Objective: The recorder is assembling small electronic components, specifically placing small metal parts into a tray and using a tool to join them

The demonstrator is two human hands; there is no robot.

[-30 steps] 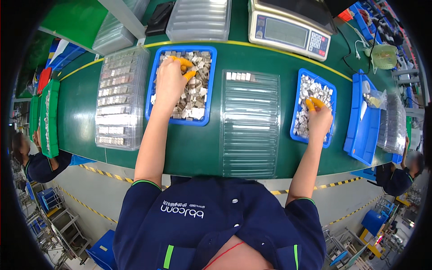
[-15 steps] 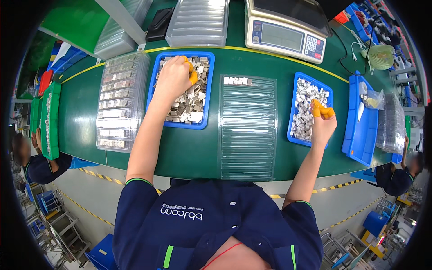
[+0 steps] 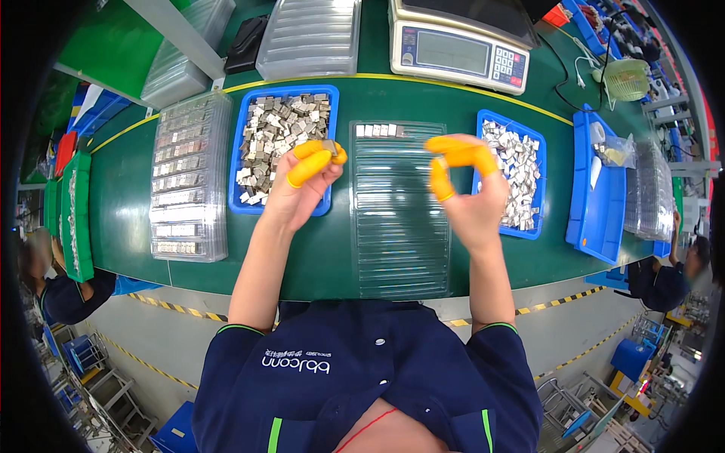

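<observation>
My left hand [image 3: 308, 183], with yellow finger covers, pinches a small metal connector shell [image 3: 330, 146] above the near right part of a blue tray [image 3: 233, 181] of loose silver and grey metal shells. My right hand [image 3: 476, 181], also with yellow finger covers, hovers over the right edge of a clear ribbed plastic tray [image 3: 400, 226]. Its thumb and fingers curl toward each other, blurred; what they hold, if anything, cannot be made out. A short row of small white-and-metal pieces [image 3: 377, 130] lies in the clear tray's far slot. Loose white pieces fill a second blue tray [image 3: 541, 189] on the right.
Filled clear trays [image 3: 189, 181] are stacked at the left. A scale [image 3: 461, 53] and empty clear trays [image 3: 310, 38] stand at the back. A larger blue bin [image 3: 596, 204] lies at the right, a green bin [image 3: 79, 219] at the far left. Other people sit at both sides.
My left hand has come out of the left blue tray, nearer and rightward, with a metal shell. My right hand has left the right blue tray and moved left toward the clear tray.
</observation>
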